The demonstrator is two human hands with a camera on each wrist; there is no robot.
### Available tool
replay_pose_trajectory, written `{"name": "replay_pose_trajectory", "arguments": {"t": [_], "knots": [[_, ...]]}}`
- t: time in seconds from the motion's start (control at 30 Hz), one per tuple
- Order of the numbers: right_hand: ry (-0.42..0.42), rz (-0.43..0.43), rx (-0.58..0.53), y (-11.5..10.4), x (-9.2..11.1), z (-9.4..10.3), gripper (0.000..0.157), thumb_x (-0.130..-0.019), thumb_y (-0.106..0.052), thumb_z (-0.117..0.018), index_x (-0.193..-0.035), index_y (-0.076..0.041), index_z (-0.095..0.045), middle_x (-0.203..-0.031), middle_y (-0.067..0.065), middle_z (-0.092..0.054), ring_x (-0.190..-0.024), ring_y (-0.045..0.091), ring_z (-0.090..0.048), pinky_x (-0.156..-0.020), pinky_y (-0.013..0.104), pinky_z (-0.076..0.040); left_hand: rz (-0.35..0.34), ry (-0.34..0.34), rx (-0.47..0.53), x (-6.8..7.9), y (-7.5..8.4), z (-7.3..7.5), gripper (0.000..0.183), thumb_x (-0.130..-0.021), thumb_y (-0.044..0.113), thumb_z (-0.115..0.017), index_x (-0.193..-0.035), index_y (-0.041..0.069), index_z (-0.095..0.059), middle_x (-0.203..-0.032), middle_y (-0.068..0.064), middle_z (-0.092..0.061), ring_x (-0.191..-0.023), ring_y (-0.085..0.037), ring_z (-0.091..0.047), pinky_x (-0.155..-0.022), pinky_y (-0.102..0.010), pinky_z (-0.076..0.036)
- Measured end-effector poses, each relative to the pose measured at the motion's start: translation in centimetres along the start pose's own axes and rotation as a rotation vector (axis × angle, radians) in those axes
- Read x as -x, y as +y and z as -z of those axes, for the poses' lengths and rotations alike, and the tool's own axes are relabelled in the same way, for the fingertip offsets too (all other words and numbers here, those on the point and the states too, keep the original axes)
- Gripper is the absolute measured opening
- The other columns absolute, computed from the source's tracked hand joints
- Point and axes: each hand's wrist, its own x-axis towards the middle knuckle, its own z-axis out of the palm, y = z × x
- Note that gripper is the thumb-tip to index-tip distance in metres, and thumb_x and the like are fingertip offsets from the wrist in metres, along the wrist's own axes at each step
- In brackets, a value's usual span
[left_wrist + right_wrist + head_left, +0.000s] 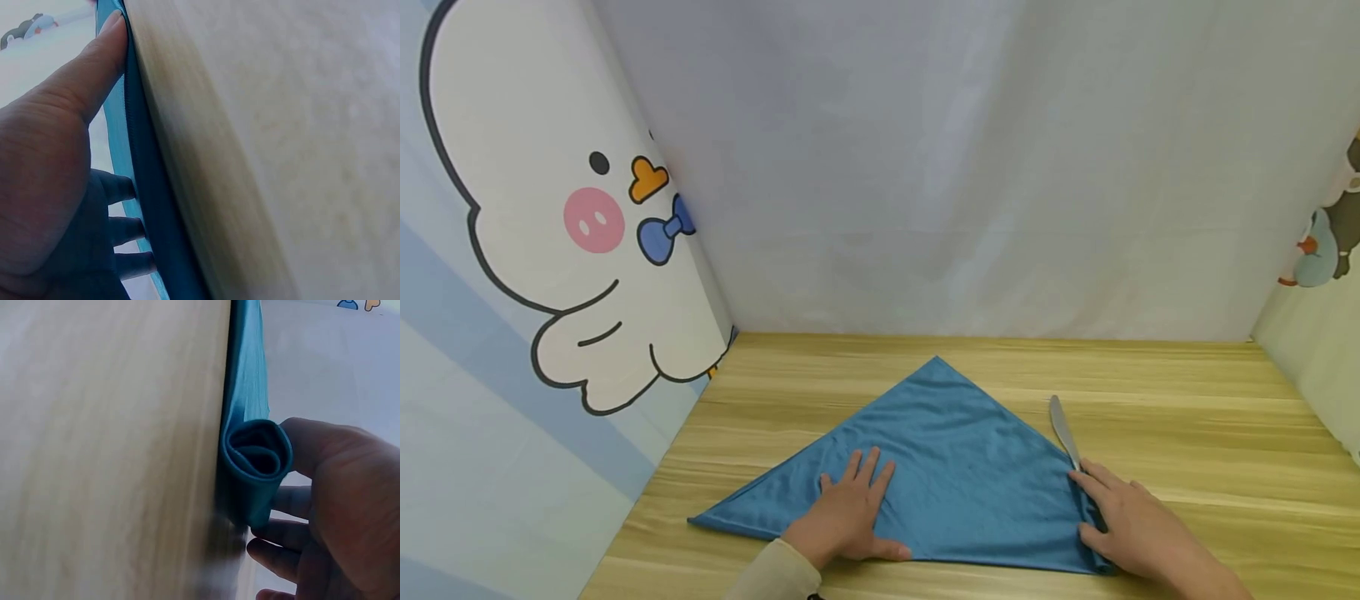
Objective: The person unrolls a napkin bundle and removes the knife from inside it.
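A blue cloth (970, 467), laid as a large triangle with its tip pointing away, covers the middle of the wooden table. My left hand (850, 506) rests on its left half with fingers spread, the thumb along the near edge. At the right corner the cloth is turned into a small roll (255, 453), whose spiral end shows in the right wrist view. With thumb and bent fingers my right hand (1131, 525) holds this roll. A table knife (1063, 429) sticks out past the cloth's right slope, blade pointing away; its handle end is hidden by the roll and my fingers.
The wooden table (1210, 417) ends at the back against a pale curtain (1000, 167). A cartoon bird print (520, 167) decorates the left-hand sheet, and another printed sheet (1318, 350) hangs on the right.
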Motion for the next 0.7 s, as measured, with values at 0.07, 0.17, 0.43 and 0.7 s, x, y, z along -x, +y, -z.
{"name": "replay_pose_trajectory", "arguments": {"t": [0.07,0.17,0.43,0.7], "knots": [[0.002,-0.005,-0.006,0.11,0.0,0.02,0.064,-0.082,-0.032,-0.072,-0.135,0.0,-0.053,-0.14,0.024,-0.045,-0.123,0.042,-0.049,-0.092,0.067,-0.037,-0.002,0.002,0.0,0.02,0.01,0.01,0.116,-0.068,0.086,-0.053,-0.156,0.017,-0.019,-0.16,-0.012,-0.01,-0.145,-0.037,-0.01,-0.095,-0.073,-0.029],[0.007,-0.015,-0.015,0.17,0.0,0.0,0.062,-0.082,-0.028,-0.071,-0.134,0.0,-0.053,-0.14,0.025,-0.045,-0.123,0.042,-0.049,-0.093,0.067,-0.036,-0.006,0.005,0.001,0.04,0.02,0.0,0.116,-0.068,0.086,-0.053,-0.155,0.017,-0.019,-0.16,-0.013,-0.01,-0.145,-0.038,-0.01,-0.094,-0.073,-0.029],[0.018,-0.036,-0.003,0.12,0.01,-0.06,0.061,-0.079,-0.025,-0.068,-0.134,0.0,-0.055,-0.14,0.024,-0.046,-0.124,0.041,-0.049,-0.095,0.065,-0.036,-0.009,0.004,0.003,-0.1,0.03,-0.1,0.117,-0.067,0.086,-0.052,-0.156,0.018,-0.018,-0.16,-0.012,-0.009,-0.145,-0.038,-0.009,-0.094,-0.074,-0.029],[0.025,-0.039,0.049,-0.24,-0.02,-0.06,0.06,-0.078,-0.026,-0.067,-0.132,-0.003,-0.058,-0.139,0.023,-0.048,-0.124,0.04,-0.048,-0.096,0.065,-0.034,-0.004,0.007,0.015,-0.31,-0.16,-0.33,0.117,-0.067,0.087,-0.051,-0.156,0.018,-0.017,-0.161,-0.012,-0.007,-0.145,-0.037,-0.008,-0.095,-0.075,-0.027]]}}
